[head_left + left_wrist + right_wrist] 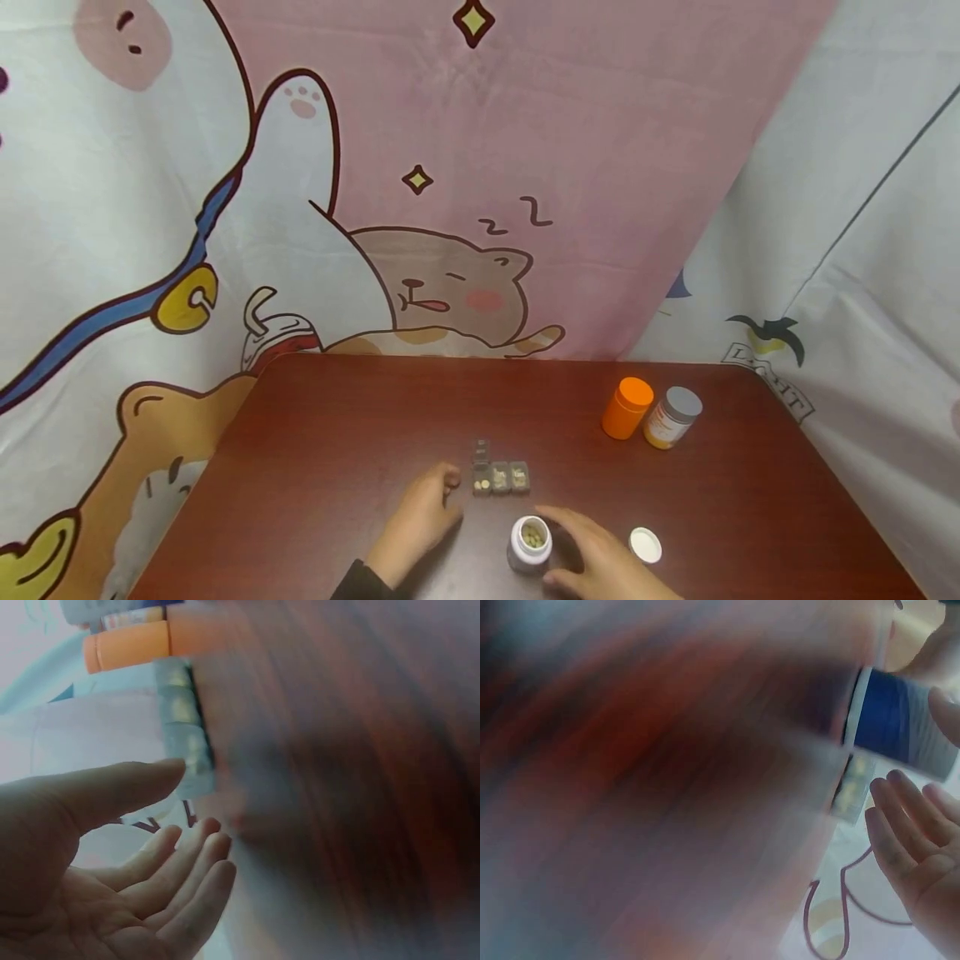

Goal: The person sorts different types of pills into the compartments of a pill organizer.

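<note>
An uncapped white pill bottle [528, 562] stands upright near the table's front, greenish-brown tablets visible through its mouth. Beside it my right hand [600, 558] has thumb and fingers spread apart; in the right wrist view the bottle's blue label [885, 716] faces the palm. Farther back lies a small clear pill organizer [501, 478]. Its left lid [482, 451] is flipped up, with pale tablets in that compartment; the other two compartments also hold pills. My left hand [422, 517] is just left of the organizer, fingers loosely bent around nothing.
A white bottle cap [646, 546] lies flat on the table right of my right hand. Toward the back right stand an orange bottle [627, 408] and a grey-lidded jar [672, 418] side by side. A cartoon-print cloth [600, 125] hangs behind the brown table [360, 425].
</note>
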`<control>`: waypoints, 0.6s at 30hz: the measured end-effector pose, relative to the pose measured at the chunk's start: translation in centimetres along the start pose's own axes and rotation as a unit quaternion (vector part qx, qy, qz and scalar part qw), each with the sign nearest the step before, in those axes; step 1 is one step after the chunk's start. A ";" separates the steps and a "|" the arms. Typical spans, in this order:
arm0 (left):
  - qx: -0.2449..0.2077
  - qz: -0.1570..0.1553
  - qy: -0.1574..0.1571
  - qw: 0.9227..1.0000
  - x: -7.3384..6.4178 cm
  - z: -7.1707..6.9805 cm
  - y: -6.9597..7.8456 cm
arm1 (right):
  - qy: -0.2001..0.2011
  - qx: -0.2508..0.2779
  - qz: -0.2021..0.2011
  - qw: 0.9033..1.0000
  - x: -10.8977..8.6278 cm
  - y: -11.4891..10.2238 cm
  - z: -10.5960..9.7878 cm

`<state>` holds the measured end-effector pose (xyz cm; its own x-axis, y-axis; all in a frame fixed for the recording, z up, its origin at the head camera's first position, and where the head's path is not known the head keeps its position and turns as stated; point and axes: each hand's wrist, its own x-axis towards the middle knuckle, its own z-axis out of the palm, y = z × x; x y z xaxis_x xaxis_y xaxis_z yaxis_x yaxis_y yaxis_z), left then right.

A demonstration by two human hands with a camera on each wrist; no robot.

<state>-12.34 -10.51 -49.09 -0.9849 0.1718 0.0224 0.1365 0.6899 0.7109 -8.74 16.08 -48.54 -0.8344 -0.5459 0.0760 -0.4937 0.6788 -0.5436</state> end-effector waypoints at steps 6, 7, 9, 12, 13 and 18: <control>-0.018 0.007 -0.020 1.000 -2.1 0.1 1.2 | 0.034 -0.074 -0.036 0.996 -1.6 2.8 -1.7; -0.021 0.013 -0.026 0.999 -2.4 0.1 1.5 | 0.037 -0.086 -0.036 0.995 -1.9 3.3 -2.0; -0.030 0.026 -0.039 0.998 -3.0 0.3 2.2 | 0.038 -0.103 -0.025 0.994 -2.5 4.3 -2.7; -0.042 0.041 -0.059 0.997 -3.4 0.9 3.0 | 0.026 -0.108 0.013 0.994 -3.5 5.5 -3.6; -0.046 0.045 -0.063 0.996 -3.5 1.2 3.1 | 0.027 -0.112 0.019 0.993 -3.8 5.9 -3.8; -0.054 0.055 -0.077 0.994 -3.3 2.8 3.4 | 0.047 -0.119 0.019 0.992 -5.1 7.4 -4.3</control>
<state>-8.29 -6.76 -48.71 -0.9355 0.3534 0.0024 0.2221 0.5825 0.7819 -9.14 25.99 -49.38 -0.8669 -0.4777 0.1424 -0.4963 0.8010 -0.3347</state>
